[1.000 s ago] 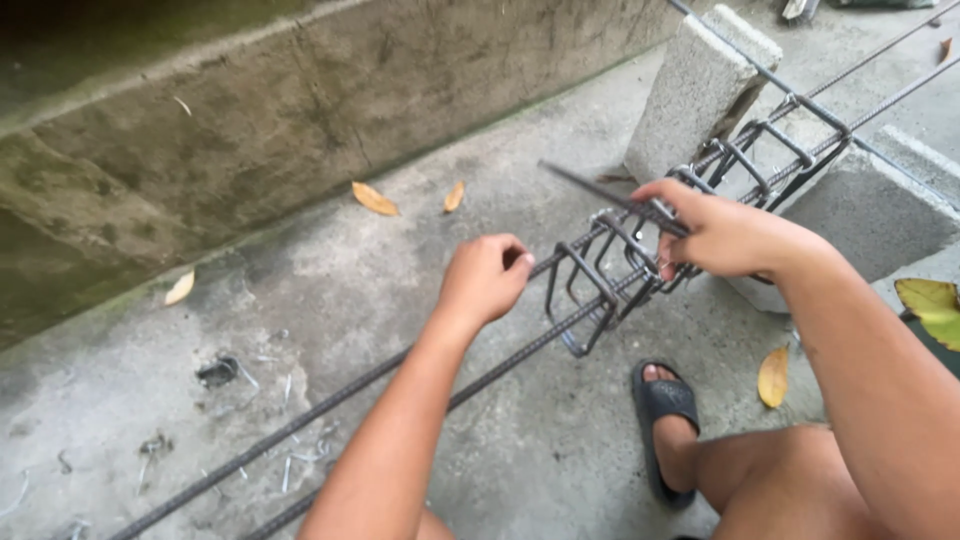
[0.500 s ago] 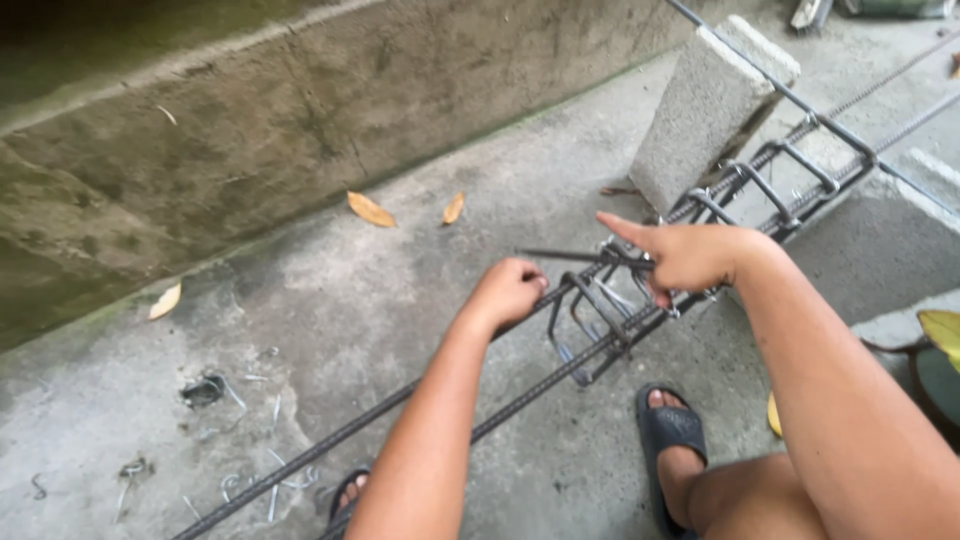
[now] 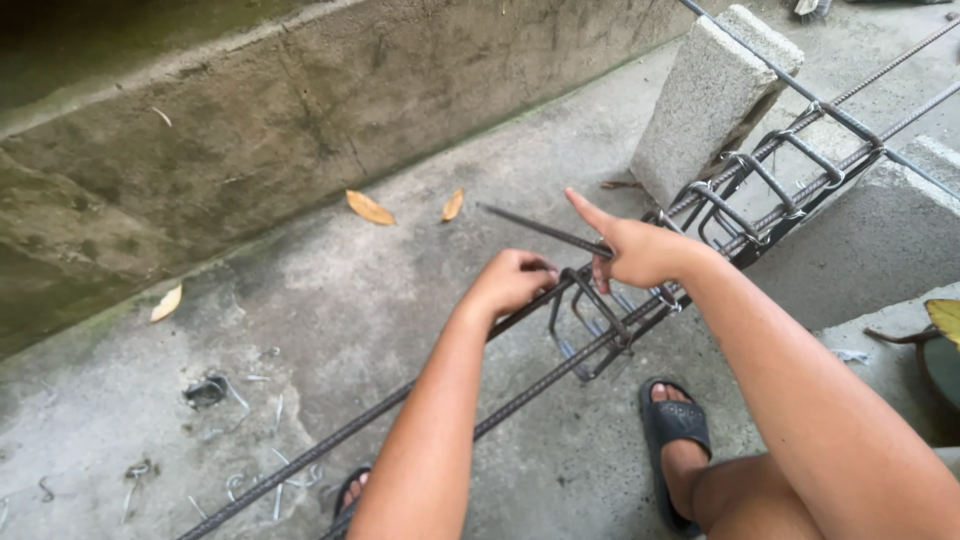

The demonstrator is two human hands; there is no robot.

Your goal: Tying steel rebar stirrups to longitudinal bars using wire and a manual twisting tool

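Observation:
A cage of long steel rebars [image 3: 420, 455] with square stirrups [image 3: 590, 330] runs from lower left to upper right. My left hand [image 3: 515, 280] is closed around the top rebar just left of a stirrup. My right hand [image 3: 640, 250] grips a thin dark metal rod-shaped tool [image 3: 540, 230] whose tip points left, with the index finger stretched along it. The hand sits right above the stirrup.
A concrete block [image 3: 705, 100] props the cage at the upper right, and another block [image 3: 880, 240] is beside it. A low concrete wall [image 3: 250, 130] runs along the back. Dry leaves [image 3: 370, 208] and bent wire scraps [image 3: 240, 400] lie on the floor. My sandalled foot [image 3: 675, 430] rests below the cage.
Both hands have shifted left along the cage. My right index finger now points out along the tool.

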